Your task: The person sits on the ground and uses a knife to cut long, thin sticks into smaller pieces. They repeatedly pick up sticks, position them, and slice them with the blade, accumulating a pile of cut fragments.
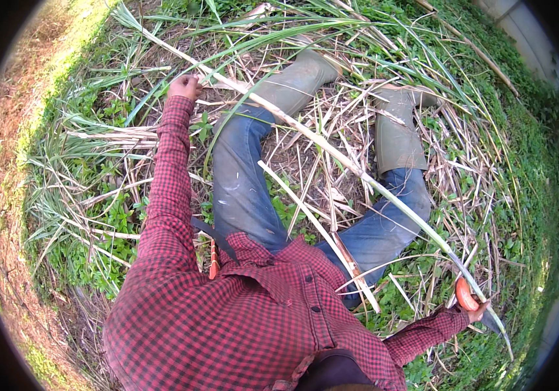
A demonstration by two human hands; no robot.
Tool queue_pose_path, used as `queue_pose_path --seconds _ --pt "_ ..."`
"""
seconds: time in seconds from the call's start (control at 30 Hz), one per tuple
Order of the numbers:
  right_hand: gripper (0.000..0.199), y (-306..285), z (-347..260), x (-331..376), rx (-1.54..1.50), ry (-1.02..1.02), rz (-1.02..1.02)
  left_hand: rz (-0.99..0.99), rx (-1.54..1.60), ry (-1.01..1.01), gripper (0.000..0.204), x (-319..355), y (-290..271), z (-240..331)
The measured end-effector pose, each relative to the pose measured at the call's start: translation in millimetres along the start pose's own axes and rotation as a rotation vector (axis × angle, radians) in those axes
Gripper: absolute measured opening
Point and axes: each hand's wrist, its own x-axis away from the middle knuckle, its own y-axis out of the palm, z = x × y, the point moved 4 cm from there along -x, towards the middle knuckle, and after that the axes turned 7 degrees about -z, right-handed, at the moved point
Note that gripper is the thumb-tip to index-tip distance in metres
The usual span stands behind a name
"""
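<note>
A long pale-green cane stalk (331, 151) slants across my legs from leafy blades at the upper left to the lower right. My left hand (185, 86) is closed, with curled fingers just below its upper part; what they grip, if anything, is hidden. At the lower right, my right hand (476, 313) is around the other end of the stalk. An orange handle (465, 294) sits at that hand, and a dark blade (490, 320) partly shows beyond the fingers. A second orange handle (214, 260) with a dark curved blade (213, 236) is by my left side.
I sit with bent legs, in jeans and green rubber boots (292, 85), on green weeds and dry cane litter (331, 189). A shorter cut stalk (318, 231) lies between my thighs. Bare reddish soil (12, 195) borders the left, a pale wall-like surface (530, 39) the right.
</note>
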Motion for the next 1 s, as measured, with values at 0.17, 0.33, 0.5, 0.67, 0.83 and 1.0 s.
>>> queue_pose_path --seconds 0.17,0.33,0.5,0.67,0.83,1.0 --pt "0.064 -27.3 -46.5 -4.3 0.099 0.027 -0.241 -0.318 0.362 -0.438 0.04 0.8 67.1 -59.8" --pt "0.061 -67.4 -21.1 -45.8 0.116 0.041 0.139 -0.381 1.009 -0.359 0.039 -43.5 123.8 -53.8" --pt "0.053 -18.1 7.3 -48.8 0.156 0.066 0.158 -0.167 1.212 -0.205 0.023 -38.3 111.3 -56.6" --pt "0.045 -0.3 23.5 -47.9 0.194 0.089 0.162 -0.546 1.311 0.101 0.024 67.8 124.9 64.4" --pt "0.038 -20.1 22.1 3.8 0.227 0.049 0.26 -0.673 1.52 0.132 0.017 137.2 257.3 167.0" --pt "0.031 37.6 32.6 122.6 0.48 -0.013 0.144 -0.884 1.219 -0.239 0.026 248.9 347.1 164.2"
